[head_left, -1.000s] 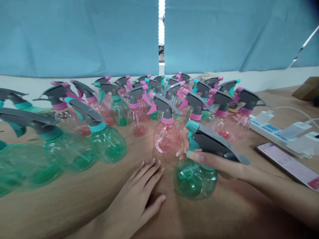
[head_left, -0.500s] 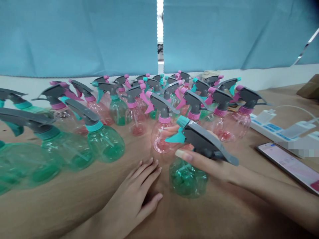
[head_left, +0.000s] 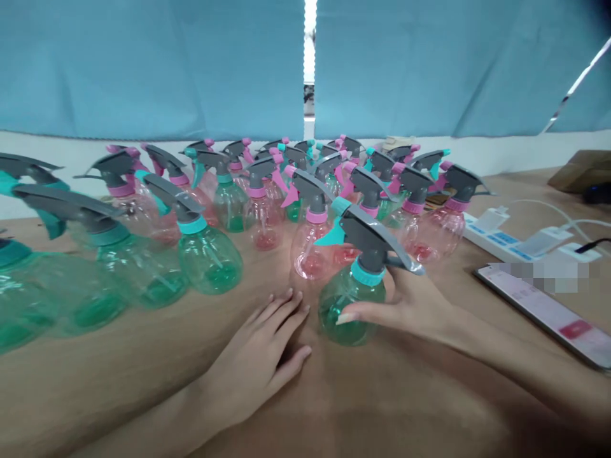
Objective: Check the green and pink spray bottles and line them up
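In the head view, a green spray bottle point(head_left: 351, 286) with a grey and turquoise trigger head stands upright at the middle right. My right hand point(head_left: 405, 305) is closed around its body from the right, the thumb across the front and the other fingers hidden behind. My left hand point(head_left: 267, 350) lies flat on the wooden table point(head_left: 334, 407) with its fingers stretched out, just left of that bottle and holding nothing. Directly behind the held bottle is a pink spray bottle point(head_left: 310, 248). Another green spray bottle point(head_left: 210, 264) stands beyond my left hand.
Several more green and pink spray bottles point(head_left: 265, 216) crowd the back and left. To the right are a white power strip point(head_left: 501, 238) with plugs and cables, and a phone point(head_left: 539, 312). A brown box point(head_left: 580, 175) sits at the far right, and a blue curtain point(head_left: 143, 70) hangs behind.
My right hand has moved down from the trigger head and neck to the bottle's body. The bottle now stands more upright and slightly farther back. My left hand stays flat.
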`<state>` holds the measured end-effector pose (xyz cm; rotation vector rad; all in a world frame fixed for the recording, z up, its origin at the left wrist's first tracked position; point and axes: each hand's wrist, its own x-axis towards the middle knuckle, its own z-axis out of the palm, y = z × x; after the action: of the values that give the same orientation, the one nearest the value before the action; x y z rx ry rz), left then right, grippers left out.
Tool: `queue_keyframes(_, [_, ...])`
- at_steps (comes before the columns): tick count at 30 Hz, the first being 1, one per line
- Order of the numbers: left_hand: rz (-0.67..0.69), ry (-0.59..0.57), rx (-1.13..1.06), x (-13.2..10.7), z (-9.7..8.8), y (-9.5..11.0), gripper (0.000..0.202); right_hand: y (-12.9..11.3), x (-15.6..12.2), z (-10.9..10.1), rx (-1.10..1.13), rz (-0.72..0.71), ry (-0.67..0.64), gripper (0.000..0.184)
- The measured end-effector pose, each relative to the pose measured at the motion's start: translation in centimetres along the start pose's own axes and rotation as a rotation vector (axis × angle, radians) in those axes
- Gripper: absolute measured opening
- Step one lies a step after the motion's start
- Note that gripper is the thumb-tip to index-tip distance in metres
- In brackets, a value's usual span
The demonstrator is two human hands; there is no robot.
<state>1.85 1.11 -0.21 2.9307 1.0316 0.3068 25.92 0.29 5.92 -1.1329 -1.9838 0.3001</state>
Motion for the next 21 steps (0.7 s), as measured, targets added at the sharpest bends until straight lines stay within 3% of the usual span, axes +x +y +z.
queue_keyframes(2, [0.010,0.007,0.003,-0.3,0.0,0.1,0.048,0.0,-1.2,-0.5,-0.072,-0.035,0.035,0.058])
queue_keyframes(5, [0.013,0.006,-0.001,-1.1,-0.2,0.1,0.046,-0.1,-2.6,-0.9,-0.206,0.012,0.131,0.043])
queue_keyframes(9, [0.007,0.043,-0.007,-3.0,-0.5,-0.2,0.043,-0.6,-2.9,-0.3,-0.211,0.101,0.149,0.041])
queue_keyframes(15, [0.006,0.118,-0.067,-5.7,-1.0,-1.0,0.040,-2.0,0.0,3.3,-0.067,0.090,0.112,0.052])
queue_keyframes(21, [0.018,0.141,-0.027,-6.7,-1.2,-1.0,0.040,-3.0,4.3,7.0,-0.027,0.051,0.088,0.054])
